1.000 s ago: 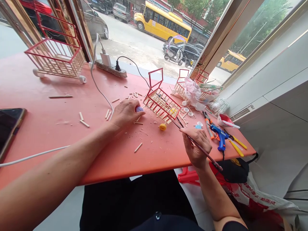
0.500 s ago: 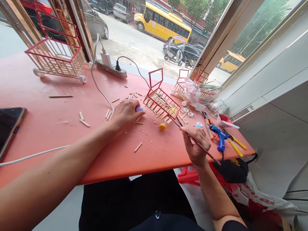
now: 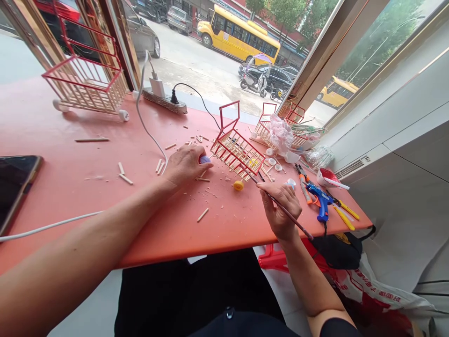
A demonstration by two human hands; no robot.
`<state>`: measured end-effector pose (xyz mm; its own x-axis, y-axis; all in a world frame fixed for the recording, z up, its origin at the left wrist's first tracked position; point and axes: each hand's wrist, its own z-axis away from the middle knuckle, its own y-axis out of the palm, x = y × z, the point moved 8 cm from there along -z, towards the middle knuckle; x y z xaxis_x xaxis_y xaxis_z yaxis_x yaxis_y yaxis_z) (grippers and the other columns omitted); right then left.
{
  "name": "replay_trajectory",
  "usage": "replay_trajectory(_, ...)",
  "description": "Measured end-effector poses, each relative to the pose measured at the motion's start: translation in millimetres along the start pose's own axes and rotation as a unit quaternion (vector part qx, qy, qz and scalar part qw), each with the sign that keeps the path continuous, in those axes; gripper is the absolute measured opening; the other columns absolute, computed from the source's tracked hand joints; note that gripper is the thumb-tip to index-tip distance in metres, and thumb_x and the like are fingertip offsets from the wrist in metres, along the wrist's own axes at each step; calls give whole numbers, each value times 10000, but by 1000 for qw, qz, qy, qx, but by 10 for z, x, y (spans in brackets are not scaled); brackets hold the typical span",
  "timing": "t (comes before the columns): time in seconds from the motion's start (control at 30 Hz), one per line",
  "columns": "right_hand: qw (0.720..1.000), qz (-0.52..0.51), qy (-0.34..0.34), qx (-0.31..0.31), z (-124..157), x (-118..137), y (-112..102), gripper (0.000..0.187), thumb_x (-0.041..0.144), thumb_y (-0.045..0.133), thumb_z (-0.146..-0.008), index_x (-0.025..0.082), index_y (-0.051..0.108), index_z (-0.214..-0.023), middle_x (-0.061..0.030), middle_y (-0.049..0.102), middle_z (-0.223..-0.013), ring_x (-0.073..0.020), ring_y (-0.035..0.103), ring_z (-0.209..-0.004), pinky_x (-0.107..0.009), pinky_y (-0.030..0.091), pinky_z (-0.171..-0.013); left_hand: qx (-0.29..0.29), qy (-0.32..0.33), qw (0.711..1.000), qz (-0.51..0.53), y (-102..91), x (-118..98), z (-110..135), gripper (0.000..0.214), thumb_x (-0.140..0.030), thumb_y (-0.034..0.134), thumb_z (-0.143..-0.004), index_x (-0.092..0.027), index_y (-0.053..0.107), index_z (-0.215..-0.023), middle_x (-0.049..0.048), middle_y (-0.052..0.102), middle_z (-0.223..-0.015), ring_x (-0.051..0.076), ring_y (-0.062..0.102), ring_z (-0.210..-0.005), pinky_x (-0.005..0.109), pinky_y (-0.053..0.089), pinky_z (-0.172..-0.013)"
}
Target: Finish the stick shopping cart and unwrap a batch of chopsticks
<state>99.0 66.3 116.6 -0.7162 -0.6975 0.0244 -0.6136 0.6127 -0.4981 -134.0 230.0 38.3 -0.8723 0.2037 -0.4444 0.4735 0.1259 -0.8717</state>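
The left hand [image 3: 187, 164] grips a round purple cap [image 3: 205, 159], the right hand [image 3: 280, 206] a slim dark rod [image 3: 292, 217] at a red-rimmed wooden-stick cart [image 3: 238, 151].

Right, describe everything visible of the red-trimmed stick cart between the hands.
The cart has an open basket of wooden-looking sticks, red rails and a raised red handle. It sits on the pink tabletop, a round yellow cap at its near edge. A slim dark brush in the right hand reaches its near side; contact unclear.
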Motion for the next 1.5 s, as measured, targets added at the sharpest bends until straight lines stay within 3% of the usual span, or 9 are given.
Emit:
replay_trajectory(0.6,1000,9,10,-8,-48,22,17,178,102,710,-1024,231,777,-1128,-50,870,-974,-189,826,-880,-334,590,-851,0,3,1000,5,2,6,3,163,-370,708,-905,-237,626,-859,91,739,-1000,298,686,-1021,386,488,-875)
replay_trajectory(0.87,1000,6,0,15,-151,47,127,156,117,715,-1030,227,782,-1117,-57,876,-994,-190,828,-890,-327,584,-851,-4,5,1000,15,12,23,-10,162,-388,700,-891,-245,639,-846,87,738,-979,301,675,-1004,395,493,-867)
replay_trajectory(1.5,999,29,15,20,110,-36,-193,202,92,719,-1013,239,782,-1135,-44,866,-959,-196,822,-853,-343,612,-806,-4,4,1000,14,0,20,2,155,-368,706,-902,-253,623,-840,75,721,-955,289,666,-993,388,484,-874)
